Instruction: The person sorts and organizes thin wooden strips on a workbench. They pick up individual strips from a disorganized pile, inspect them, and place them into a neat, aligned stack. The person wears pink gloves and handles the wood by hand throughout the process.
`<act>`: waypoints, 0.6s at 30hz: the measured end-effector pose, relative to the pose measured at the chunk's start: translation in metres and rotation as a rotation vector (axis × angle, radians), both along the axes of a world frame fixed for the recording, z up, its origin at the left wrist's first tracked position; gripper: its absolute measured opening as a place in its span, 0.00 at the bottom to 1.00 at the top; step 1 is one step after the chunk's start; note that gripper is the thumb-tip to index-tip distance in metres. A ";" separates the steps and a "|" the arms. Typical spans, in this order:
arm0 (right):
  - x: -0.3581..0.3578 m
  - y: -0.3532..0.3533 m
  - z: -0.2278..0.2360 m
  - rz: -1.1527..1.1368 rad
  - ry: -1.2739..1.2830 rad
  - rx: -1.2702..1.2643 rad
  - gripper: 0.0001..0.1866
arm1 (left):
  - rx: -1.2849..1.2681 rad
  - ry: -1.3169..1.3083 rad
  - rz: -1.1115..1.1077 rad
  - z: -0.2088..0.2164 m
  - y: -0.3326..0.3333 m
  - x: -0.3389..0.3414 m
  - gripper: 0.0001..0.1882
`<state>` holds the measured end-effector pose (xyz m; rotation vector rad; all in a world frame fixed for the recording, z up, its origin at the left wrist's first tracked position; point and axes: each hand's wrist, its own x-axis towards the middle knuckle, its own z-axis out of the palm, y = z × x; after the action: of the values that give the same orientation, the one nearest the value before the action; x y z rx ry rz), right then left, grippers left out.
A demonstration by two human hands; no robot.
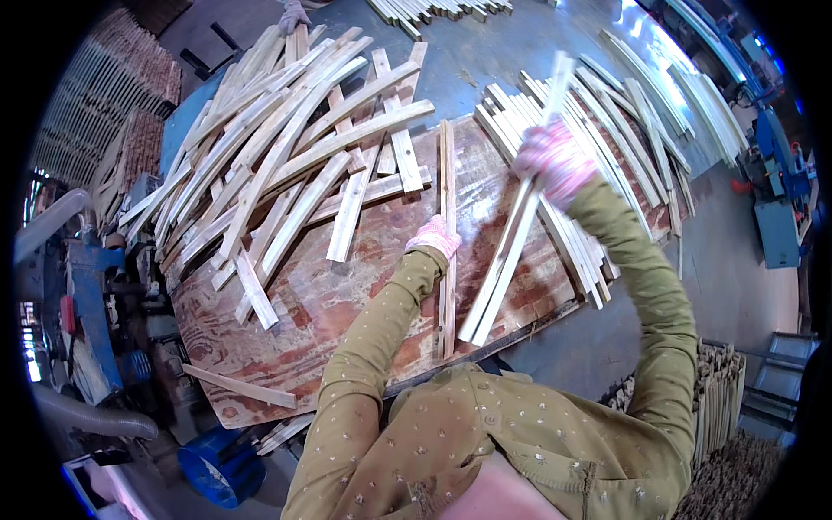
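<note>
My left hand (436, 236), in a pink-and-white knit glove, is closed round a narrow brown wooden strip (447, 303) that runs lengthwise over the table. To its right, my gloved right hand (556, 160) grips pale wooden strips (505, 260), which slant from far right to near left; motion blurs the hand, and how many strips it holds is hard to make out. Beyond and beside this hand lies a row of pale strips (572, 247). A large, crisscrossed heap of wooden strips (286, 156) covers the table's left and far side.
The worn plywood table (364, 299) carries a lone strip (238, 386) at its near left. A blue machine (91, 321) and blue bucket (221, 468) stand left. Another person's grey glove (295, 16) touches the heap's far end. Stacked wood (719, 390) stands at the lower right.
</note>
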<state>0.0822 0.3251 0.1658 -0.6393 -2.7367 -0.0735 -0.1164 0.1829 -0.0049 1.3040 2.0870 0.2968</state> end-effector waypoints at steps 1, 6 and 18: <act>-0.009 -0.003 -0.021 0.106 -0.014 0.181 0.06 | -0.030 -0.021 0.020 0.000 0.005 -0.001 0.32; -0.022 -0.042 -0.143 0.240 -0.241 -0.152 0.18 | -0.005 -0.187 0.149 0.001 0.004 0.022 0.32; -0.009 -0.086 -0.177 -0.724 -0.016 -0.829 0.48 | -0.239 -1.260 -0.019 0.015 -0.038 0.036 0.17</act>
<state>0.0731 0.2394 -0.0114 -1.8008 -2.3128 0.9157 -0.0800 0.1450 0.0106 0.6530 0.9815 0.6287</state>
